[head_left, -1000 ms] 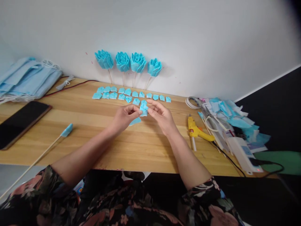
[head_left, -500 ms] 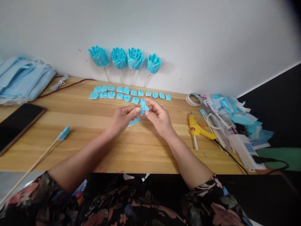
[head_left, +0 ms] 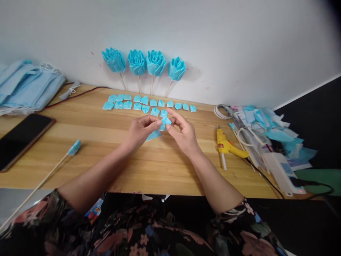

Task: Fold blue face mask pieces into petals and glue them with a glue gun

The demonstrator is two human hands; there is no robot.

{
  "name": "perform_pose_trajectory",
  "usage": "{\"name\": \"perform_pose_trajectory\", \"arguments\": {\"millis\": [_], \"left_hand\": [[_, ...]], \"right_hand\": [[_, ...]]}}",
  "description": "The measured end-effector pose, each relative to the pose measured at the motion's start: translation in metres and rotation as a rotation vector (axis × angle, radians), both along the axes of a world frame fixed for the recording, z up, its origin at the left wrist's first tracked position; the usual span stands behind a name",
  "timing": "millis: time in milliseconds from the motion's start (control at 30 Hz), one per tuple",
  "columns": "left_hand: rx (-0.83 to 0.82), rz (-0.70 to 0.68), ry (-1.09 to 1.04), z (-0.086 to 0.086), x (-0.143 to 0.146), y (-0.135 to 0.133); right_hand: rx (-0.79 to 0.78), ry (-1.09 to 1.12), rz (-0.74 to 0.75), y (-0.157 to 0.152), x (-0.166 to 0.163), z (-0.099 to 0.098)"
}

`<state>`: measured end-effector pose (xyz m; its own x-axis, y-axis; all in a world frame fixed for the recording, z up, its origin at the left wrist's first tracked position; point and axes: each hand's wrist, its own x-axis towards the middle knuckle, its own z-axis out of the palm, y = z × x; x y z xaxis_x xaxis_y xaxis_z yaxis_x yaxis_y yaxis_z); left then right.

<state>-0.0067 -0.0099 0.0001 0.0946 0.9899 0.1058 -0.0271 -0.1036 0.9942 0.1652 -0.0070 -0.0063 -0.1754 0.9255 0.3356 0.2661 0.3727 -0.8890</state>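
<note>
Between both hands, over the middle of the table, is a small folded blue petal (head_left: 166, 123). My left hand (head_left: 142, 132) pinches its left side between thumb and fingers. On its right side, the thumb and fingers of my right hand (head_left: 183, 132) close on it. Just below the fingers lies a flat blue piece of fabric (head_left: 153, 135), partly hidden by my left hand. Behind the hands, several folded petals (head_left: 137, 106) lie in two rows. A stick with a blue bud (head_left: 74, 147) at its tip rests to the left.
Several blue fabric flowers (head_left: 136, 62) on sticks lean against the wall. At left are a stack of masks (head_left: 32, 85) and a phone (head_left: 23, 140). A yellow glue gun (head_left: 226, 145), a tape roll (head_left: 223, 112), scissors (head_left: 247, 137), fabric scraps (head_left: 279, 133) and a white power strip (head_left: 281, 170) occupy the right.
The view has shifted slightly. Both hands keep their pinch on the folded petal, and its position between them is nearly the same.
</note>
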Motion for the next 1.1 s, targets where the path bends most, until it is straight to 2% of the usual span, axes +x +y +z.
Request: {"name": "perform_pose_trajectory", "arguments": {"millis": [567, 700, 967, 1100], "left_hand": [[0.052, -0.069, 0.144, -0.003, 0.0, -0.003], [-0.004, -0.023, 0.065, -0.005, 0.001, -0.001], [-0.093, -0.03, -0.052, -0.016, 0.004, 0.003], [-0.143, 0.045, -0.084, -0.013, 0.0, 0.005]], "right_hand": [[-0.003, -0.044, 0.012, -0.001, -0.005, 0.0], [0.008, -0.028, -0.018, -0.001, -0.005, 0.0], [-0.023, -0.006, -0.037, 0.002, -0.004, -0.003], [-0.034, 0.008, -0.037, 0.002, -0.003, -0.002]]}}
